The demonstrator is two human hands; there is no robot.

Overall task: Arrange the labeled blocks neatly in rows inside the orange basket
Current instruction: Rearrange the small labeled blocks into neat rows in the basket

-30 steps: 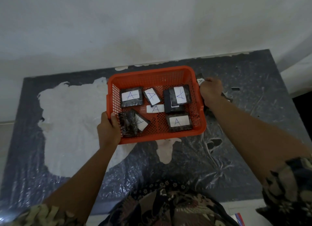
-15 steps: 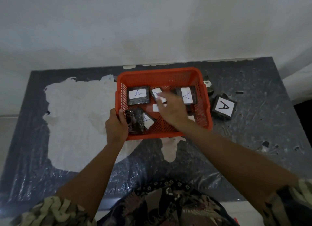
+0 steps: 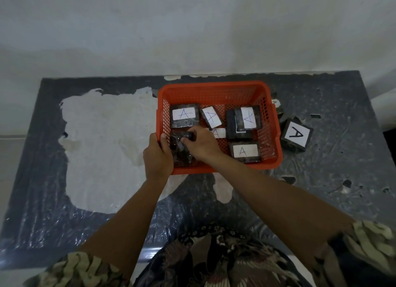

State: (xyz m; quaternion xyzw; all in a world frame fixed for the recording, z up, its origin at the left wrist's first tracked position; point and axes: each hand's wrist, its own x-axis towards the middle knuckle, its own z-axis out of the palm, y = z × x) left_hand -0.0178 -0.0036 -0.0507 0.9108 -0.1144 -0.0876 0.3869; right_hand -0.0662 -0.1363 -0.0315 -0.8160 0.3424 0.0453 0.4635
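Orange basket (image 3: 216, 92) sits on the dark surface (image 3: 334, 186), labeled blocks lying crooked inside, some overlapping. Left hand (image 3: 157, 156) grips the near-left rim, steadying it. Right hand (image 3: 200, 143) is inside at the near-left corner, fingers closed on a dark wrapped block (image 3: 179, 156) with no label showing. Step in hand: straightening that block. Next move likely needs turning it label-up and squaring it against the corner. One big block (image 3: 296, 134) lies outside, just right of the basket.
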